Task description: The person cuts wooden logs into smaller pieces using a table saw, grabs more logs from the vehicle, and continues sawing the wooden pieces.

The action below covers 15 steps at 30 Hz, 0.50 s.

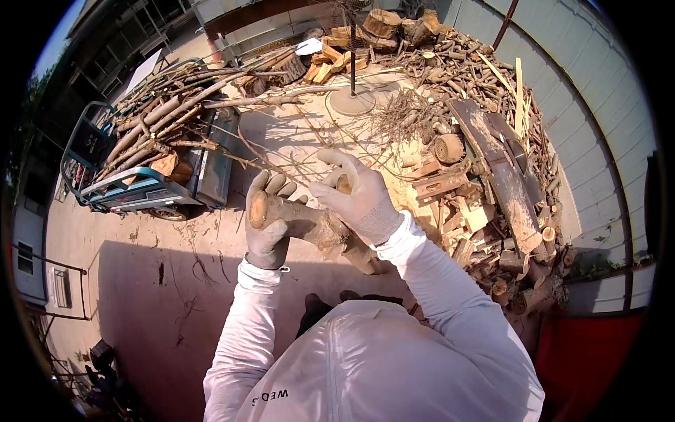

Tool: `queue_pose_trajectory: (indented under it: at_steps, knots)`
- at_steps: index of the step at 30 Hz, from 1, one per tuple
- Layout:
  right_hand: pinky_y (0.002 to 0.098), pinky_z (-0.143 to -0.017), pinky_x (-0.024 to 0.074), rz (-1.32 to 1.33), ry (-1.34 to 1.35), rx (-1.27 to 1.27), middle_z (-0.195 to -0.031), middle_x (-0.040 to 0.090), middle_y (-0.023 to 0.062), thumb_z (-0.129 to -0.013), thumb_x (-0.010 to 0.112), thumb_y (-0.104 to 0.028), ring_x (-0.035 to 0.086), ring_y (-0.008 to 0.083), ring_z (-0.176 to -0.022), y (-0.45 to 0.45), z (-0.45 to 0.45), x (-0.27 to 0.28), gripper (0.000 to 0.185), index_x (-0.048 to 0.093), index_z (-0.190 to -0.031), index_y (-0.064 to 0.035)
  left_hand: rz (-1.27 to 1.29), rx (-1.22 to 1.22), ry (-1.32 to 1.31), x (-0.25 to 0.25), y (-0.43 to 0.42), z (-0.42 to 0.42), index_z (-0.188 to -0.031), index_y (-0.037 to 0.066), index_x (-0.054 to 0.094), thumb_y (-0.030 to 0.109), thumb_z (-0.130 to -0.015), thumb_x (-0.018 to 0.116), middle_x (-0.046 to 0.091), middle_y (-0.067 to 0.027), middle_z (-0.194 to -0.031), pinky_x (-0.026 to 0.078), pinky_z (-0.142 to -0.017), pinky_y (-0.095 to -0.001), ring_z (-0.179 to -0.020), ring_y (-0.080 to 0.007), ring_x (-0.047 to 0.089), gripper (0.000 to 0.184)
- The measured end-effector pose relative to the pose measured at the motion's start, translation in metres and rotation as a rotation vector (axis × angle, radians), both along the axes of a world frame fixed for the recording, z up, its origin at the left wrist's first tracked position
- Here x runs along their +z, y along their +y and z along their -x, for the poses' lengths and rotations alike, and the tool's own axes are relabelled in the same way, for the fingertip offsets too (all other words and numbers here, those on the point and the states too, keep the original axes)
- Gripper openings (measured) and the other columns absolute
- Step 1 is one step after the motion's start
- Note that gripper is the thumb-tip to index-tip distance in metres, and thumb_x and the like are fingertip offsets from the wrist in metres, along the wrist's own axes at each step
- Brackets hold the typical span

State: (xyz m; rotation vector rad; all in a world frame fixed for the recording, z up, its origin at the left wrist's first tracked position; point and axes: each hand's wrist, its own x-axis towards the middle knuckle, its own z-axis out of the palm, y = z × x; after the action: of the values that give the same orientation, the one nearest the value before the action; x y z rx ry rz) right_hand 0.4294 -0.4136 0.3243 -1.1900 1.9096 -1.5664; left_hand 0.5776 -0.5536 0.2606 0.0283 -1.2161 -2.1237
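Note:
A forked log [309,224] with bark and a pale sawn end is held up in front of my chest. My left hand [268,228], in a light grey work glove, wraps round its left end near the cut face. My right hand [357,197], gloved the same way, grips the short upper stub of the fork, whose cut end shows between thumb and fingers. The log's thicker lower part slants down to the right, under my right wrist.
A blue cart [133,186] piled with long branches [158,123] stands at left. A large heap of cut firewood [457,77] curves along the metal wall [583,91] at right, with planks [499,172] on it. A round stand base [351,102] with a pole stands ahead, near twigs [408,116].

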Motion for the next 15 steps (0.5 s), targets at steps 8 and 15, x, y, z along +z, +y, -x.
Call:
queue_pose_trajectory:
  at_steps: [8, 15]
  knots:
    - [0.0285, -0.065, 0.0528, 0.167, 0.107, -0.765, -0.088, 0.063, 0.0086, -0.093, 0.061, -0.009, 0.062, 0.0125, -0.07, 0.028, -0.015, -0.023, 0.028, 0.056, -0.119, 0.0008, 0.328, -0.107, -0.101, 0.02, 0.0, 0.033, -0.119, 0.002, 0.051, 0.009, -0.078, 0.082, 0.064, -0.0123, -0.112, 0.053, -0.088, -0.0321, -0.098, -0.0179, 0.062, 0.051]
    - [0.0303, -0.055, 0.0544, 0.399, -0.085, -1.058, -0.083, 0.062, 0.0116, -0.089, 0.059, -0.007, 0.063, 0.0169, -0.061, 0.094, -0.011, -0.021, 0.024, 0.058, -0.11, 0.0046, 0.516, -0.239, -0.142, 0.043, 0.031, 0.019, -0.117, 0.001, 0.052, 0.007, -0.074, 0.081, 0.063, -0.0104, -0.106, 0.051, -0.088, -0.0307, -0.096, -0.017, 0.061, 0.052]
